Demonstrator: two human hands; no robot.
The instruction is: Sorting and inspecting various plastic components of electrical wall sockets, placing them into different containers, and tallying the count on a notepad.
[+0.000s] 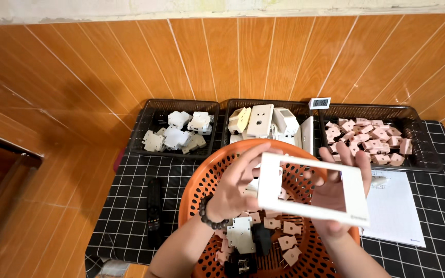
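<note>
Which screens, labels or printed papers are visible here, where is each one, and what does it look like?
Small digital display: standing on the rim between the middle and right black baskets, against the wall; white rectangular case, grey screen with dark digits.
Paper sheet: flat on the black grid mat, right of the orange basket; white, with a small dark mark at its lower right corner.

Both hands hold a white frame (312, 189) above an orange basket (202, 170) of pink and grey parts: left hand (235, 185) at its left edge, right hand (338, 198) behind it. Three black trays (148, 116) line the desk's (130, 206) back.
</note>
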